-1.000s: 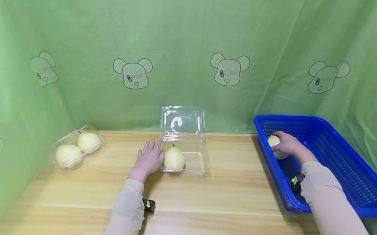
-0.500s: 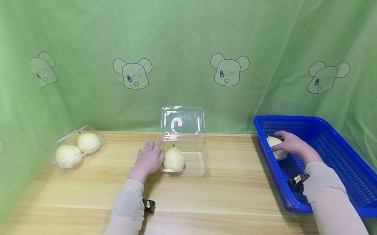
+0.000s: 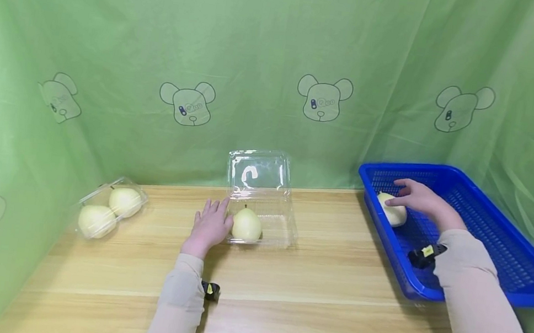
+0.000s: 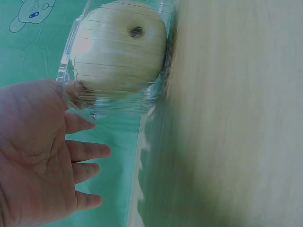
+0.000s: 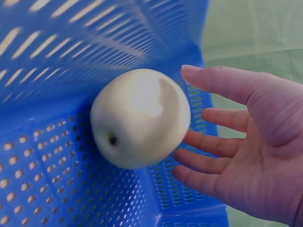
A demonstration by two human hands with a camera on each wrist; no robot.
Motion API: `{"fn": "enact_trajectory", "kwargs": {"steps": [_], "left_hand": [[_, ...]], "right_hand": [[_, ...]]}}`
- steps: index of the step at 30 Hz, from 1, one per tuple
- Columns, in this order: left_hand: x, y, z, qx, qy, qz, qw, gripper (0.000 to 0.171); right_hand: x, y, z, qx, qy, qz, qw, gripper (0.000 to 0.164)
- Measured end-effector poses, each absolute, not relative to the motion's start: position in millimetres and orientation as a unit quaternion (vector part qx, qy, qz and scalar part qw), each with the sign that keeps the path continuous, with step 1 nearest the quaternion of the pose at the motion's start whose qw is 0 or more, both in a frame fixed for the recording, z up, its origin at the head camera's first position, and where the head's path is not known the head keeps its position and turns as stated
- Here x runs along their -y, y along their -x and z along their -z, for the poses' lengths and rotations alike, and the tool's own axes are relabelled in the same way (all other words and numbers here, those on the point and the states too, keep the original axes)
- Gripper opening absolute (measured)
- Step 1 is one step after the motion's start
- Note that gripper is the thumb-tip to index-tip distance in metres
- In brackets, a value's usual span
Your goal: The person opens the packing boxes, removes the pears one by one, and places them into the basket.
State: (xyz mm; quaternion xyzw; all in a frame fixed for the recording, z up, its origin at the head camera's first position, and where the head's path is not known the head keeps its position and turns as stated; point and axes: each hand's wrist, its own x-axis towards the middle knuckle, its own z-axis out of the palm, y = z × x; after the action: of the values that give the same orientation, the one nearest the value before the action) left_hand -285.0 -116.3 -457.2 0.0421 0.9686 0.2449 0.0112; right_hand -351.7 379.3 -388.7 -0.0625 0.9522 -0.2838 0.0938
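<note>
My left hand (image 3: 211, 225) lies at the left side of a clear plastic clamshell box (image 3: 281, 225), fingers spread and straight. In the left wrist view the box overlaps the thumb side of that hand. One pale yellow pear (image 3: 247, 225) sits in the box's left half, and the lid (image 3: 259, 171) stands raised behind it. My right hand (image 3: 420, 199) is over the blue basket (image 3: 414, 291), fingers apart and extended. Just beside its fingertips another pear (image 5: 142, 118) rests in the basket's corner, its dark blossom end showing in the right wrist view.
A closed clear box (image 3: 144, 196) holding two pears (image 3: 97, 221) stands at the left of the wooden table (image 3: 279, 312). A green curtain (image 3: 263, 33) with bear-head prints hangs behind and along the sides. The basket's rim rises along the right.
My right hand has let go of the pear in the basket; its fingers have spread and drawn back to the right. My left hand and the open box have not moved.
</note>
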Motion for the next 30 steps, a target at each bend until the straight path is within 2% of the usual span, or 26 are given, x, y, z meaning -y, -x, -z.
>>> {"fn": "enact_trajectory", "kwargs": {"steps": [12, 20, 30], "left_hand": [[116.4, 284.2, 456.8, -0.969, -0.038, -0.246, 0.014, 0.058], [116.1, 287.5, 457.0, -0.972, -0.044, -0.232, -0.002, 0.059], [115.9, 285.7, 454.7, -0.974, -0.035, -0.225, -0.001, 0.063]], "right_hand": [[-382.5, 348.8, 370.6, -0.949, 0.035, 0.308, 0.063, 0.088], [-383.8, 343.3, 357.9, -0.949, 0.004, 0.315, 0.002, 0.092], [-381.4, 333.8, 340.1, -0.948, 0.000, 0.311, -0.070, 0.089]]}}
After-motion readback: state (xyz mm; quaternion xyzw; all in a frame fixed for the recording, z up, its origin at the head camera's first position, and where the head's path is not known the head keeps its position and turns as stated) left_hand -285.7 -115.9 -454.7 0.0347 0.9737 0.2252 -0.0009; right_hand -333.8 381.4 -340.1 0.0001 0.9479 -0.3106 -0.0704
